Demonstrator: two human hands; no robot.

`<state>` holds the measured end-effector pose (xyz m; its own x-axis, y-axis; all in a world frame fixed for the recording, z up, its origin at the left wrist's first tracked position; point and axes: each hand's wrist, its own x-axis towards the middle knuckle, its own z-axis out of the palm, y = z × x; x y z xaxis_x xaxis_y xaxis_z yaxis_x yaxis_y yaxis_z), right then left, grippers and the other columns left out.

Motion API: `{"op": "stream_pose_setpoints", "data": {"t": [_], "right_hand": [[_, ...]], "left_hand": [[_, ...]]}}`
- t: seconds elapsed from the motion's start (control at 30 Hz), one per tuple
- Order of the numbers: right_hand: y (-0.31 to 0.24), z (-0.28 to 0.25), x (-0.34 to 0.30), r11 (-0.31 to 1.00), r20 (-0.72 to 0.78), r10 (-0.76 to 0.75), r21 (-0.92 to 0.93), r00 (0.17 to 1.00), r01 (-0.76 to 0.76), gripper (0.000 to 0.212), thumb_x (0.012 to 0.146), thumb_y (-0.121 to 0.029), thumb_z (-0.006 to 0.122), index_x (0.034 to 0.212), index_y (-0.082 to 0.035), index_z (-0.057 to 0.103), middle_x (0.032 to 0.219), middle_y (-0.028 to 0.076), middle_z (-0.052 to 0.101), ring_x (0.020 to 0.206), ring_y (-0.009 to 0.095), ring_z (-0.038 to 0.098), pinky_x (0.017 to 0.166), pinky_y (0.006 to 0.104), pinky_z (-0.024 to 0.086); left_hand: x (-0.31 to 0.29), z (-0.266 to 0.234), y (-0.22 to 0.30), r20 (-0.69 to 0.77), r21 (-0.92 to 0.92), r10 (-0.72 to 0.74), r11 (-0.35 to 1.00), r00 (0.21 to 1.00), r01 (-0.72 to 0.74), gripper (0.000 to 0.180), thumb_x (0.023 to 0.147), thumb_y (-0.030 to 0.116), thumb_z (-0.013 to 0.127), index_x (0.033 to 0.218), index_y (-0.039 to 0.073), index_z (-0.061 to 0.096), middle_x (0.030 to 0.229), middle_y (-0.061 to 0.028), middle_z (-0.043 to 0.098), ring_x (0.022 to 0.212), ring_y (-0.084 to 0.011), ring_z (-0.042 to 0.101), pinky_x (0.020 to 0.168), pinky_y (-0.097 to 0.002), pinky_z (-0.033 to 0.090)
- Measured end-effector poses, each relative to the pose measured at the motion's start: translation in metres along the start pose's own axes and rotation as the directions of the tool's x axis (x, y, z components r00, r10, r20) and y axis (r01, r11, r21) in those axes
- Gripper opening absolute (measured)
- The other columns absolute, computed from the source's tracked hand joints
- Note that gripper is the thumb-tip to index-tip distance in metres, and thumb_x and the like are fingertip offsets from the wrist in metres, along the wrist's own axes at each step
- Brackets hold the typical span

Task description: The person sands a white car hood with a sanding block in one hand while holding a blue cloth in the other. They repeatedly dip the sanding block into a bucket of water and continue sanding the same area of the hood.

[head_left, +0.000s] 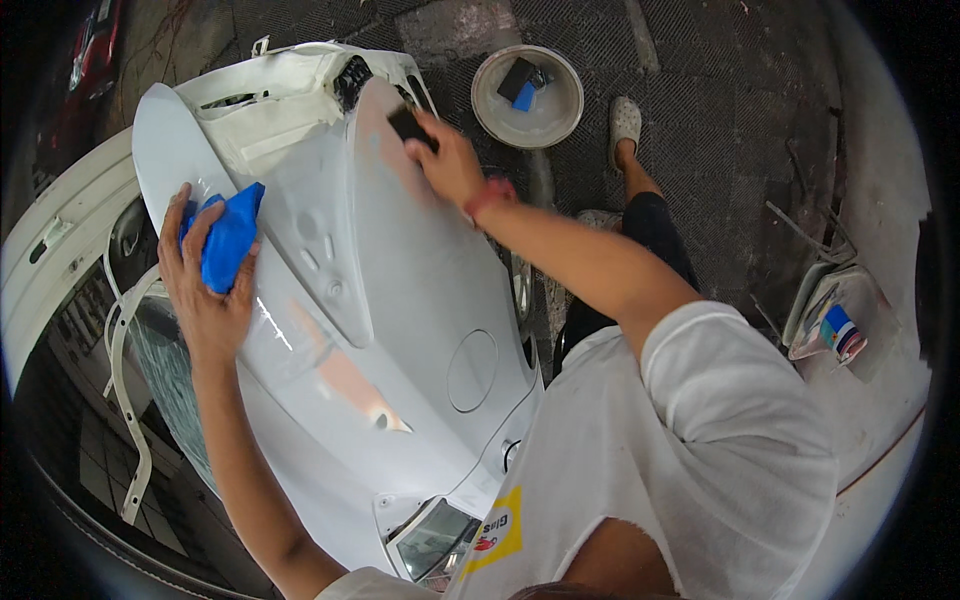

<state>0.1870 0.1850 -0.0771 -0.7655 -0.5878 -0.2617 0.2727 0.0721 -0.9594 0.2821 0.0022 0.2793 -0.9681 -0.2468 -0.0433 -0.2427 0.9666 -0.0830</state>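
Note:
A grey-white car body panel (pixel 420 260) with pinkish patches and a round outlined cover lies under both my hands. My left hand (pixel 205 265) is closed around a bunched blue cloth (pixel 232 235), held against the panel's left side. Farther off, my right hand (pixel 450 160) grips a dark sanding block (pixel 411 128) at the panel's far end, over a pinkish patch. That hand is slightly blurred, and its fingers partly hide the block. A red band circles my right wrist.
Beyond the panel on the right, a round basin (pixel 527 97) on the dark textured floor holds cloudy water, a black block and a blue piece. Car glass and a pale frame (pixel 125 420) lie left. A chair (pixel 830 315) with a bag stands at right.

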Motion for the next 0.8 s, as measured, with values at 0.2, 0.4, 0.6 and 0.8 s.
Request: {"op": "stream_pose_setpoints", "data": {"t": [0.2,0.4,0.6,0.8], "right_hand": [[-0.030,0.000,0.044,0.999,-0.006,0.029,-0.012,1.000,-0.029,0.054,0.100,-0.017,0.077,0.152,-0.003,0.068,0.157,0.025,0.065,0.144,0.040,0.064,0.121,0.0429,0.050],[-0.041,0.015,0.004,0.974,-0.089,-0.189,-0.145,0.978,0.175,0.056,0.100,-0.017,0.078,0.153,-0.002,0.066,0.151,0.026,0.069,0.139,0.042,0.067,0.120,0.0434,0.051],[-0.072,0.004,0.047,0.995,-0.018,0.041,-0.092,0.999,-0.043,0.057,0.099,-0.012,0.078,0.154,-0.003,0.067,0.156,0.027,0.065,0.143,0.042,0.063,0.124,0.0449,0.047],[-0.068,0.019,-0.005,0.955,-0.087,-0.255,-0.179,0.963,0.236,0.055,0.098,-0.010,0.078,0.152,-0.002,0.067,0.153,0.025,0.068,0.140,0.043,0.065,0.122,0.0451,0.049]], "left_hand": [[-0.001,0.003,-0.001,0.008,-0.004,-0.008,1.000,1.000,0.008,0.055,0.095,0.028,0.085,0.146,0.018,0.067,0.168,-0.0184,0.055,0.151,-0.0457,0.053,0.124,-0.0607,0.040],[-0.002,0.002,-0.003,-0.002,0.003,0.000,1.000,1.000,0.000,0.057,0.094,0.030,0.086,0.147,0.019,0.067,0.168,-0.0175,0.055,0.151,-0.0453,0.053,0.124,-0.0606,0.041],[-0.001,0.000,0.000,0.001,-0.038,-0.033,0.999,0.999,0.033,0.056,0.093,0.030,0.088,0.145,0.019,0.069,0.167,-0.0175,0.055,0.152,-0.0445,0.053,0.124,-0.0598,0.041],[0.000,0.002,0.000,-0.023,-0.034,-0.015,0.999,1.000,0.014,0.055,0.094,0.032,0.088,0.144,0.019,0.071,0.167,-0.0178,0.055,0.151,-0.0443,0.054,0.125,-0.0598,0.041]]}}
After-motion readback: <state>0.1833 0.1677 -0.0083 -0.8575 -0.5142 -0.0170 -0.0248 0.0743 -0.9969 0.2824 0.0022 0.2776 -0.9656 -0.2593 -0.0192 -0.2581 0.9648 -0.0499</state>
